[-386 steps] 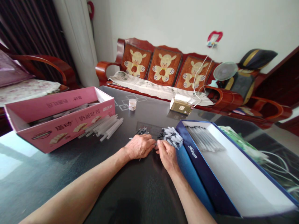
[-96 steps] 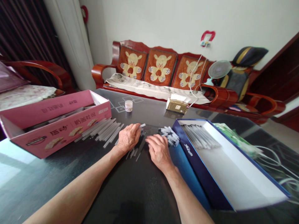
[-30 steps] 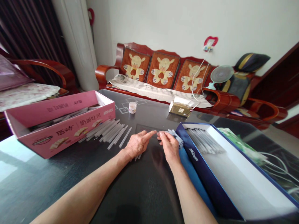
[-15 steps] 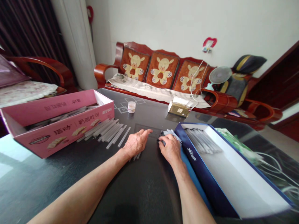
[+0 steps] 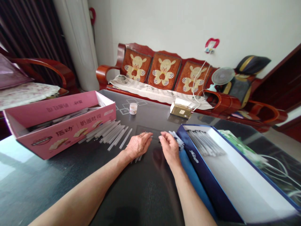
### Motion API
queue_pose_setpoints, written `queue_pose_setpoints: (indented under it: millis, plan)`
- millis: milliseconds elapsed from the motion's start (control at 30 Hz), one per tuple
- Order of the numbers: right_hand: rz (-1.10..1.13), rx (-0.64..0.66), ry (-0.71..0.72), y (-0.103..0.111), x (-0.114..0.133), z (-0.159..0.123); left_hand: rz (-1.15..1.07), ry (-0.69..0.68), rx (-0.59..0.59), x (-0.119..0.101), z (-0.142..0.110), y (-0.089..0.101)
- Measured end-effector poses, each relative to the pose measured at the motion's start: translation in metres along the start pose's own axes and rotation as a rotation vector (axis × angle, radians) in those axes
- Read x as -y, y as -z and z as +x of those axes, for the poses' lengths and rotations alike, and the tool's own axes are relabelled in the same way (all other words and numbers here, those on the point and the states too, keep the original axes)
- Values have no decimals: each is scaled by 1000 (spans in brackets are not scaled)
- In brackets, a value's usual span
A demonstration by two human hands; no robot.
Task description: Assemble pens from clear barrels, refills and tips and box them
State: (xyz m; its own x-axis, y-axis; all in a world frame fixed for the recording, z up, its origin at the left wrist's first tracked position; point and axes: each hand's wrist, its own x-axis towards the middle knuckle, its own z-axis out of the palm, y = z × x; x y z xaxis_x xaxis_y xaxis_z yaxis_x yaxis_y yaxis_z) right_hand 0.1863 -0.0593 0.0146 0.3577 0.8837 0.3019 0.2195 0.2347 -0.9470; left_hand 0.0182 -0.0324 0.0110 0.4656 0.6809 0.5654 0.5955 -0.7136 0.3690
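Observation:
My left hand (image 5: 140, 145) is closed, its fingers curled together over the dark table, and whatever they grip is hidden. Ends of thin translucent tubes (image 5: 138, 158) show from under its palm. Across a small gap, my right hand (image 5: 169, 147) is pinched; something tiny may be at its fingertips, too small to name. Just beyond and beside the right hand lies a small pile of pale grey plastic pieces (image 5: 178, 140). To the left of my left hand, several translucent tubes (image 5: 119, 137) lie spread on the table.
A pink carton (image 5: 70, 133) with more tubes stands at left. At right, a blue box (image 5: 235, 175) holds a row of dark-tipped tubes (image 5: 204, 142). A small jar (image 5: 133, 108) and a tissue box (image 5: 181, 110) stand farther back. Cables (image 5: 277, 169) lie at far right.
My right hand has drawn back from the pile of grey pieces and its fingertips have come together, level with my left hand. My left hand's fingers have curled in slightly.

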Motion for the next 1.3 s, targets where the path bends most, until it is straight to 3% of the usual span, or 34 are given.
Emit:
queue_pose_setpoints:
  millis: [133, 233, 400, 900, 1300]
  plan:
    - [350, 57, -311, -11, 2, -7, -9, -18, 17, -3, 0, 3]
    - [494, 71, -384, -14, 2, -10, -11, -17, 25, -4, 0, 4]
    - [542, 81, -391, -17, 1, -12, -5, -3, 55, -4, 0, 4]
    - [379, 99, -320, -21, -7, -14, 54, -9, 121, -5, 1, 8]
    - [228, 129, -232, -18, -8, -11, 178, -19, 75, 1, 2, 7]
